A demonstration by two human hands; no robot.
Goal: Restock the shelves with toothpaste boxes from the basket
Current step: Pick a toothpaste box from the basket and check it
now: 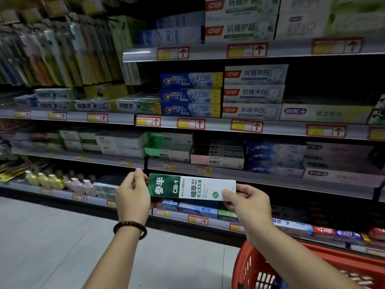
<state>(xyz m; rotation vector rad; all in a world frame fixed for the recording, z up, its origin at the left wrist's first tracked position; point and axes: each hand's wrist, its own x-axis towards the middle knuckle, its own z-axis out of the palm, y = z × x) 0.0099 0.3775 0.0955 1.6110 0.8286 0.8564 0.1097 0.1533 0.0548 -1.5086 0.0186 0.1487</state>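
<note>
Green-white toothpaste box (192,188), level, before shelves (270,130)

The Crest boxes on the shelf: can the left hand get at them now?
Probably not yet: nothing stands before the Crest boxes, but the left hand grips the green-and-white box.

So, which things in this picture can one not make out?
Head view only:
1. Red basket's contents: cut off by the bottom edge.
2. Hanging packs, upper left: blurred, print unreadable.
3. Price labels on shelf rails: figures too small, blurred.
4. Toothpaste box's left end: partly covered by left hand.
</note>
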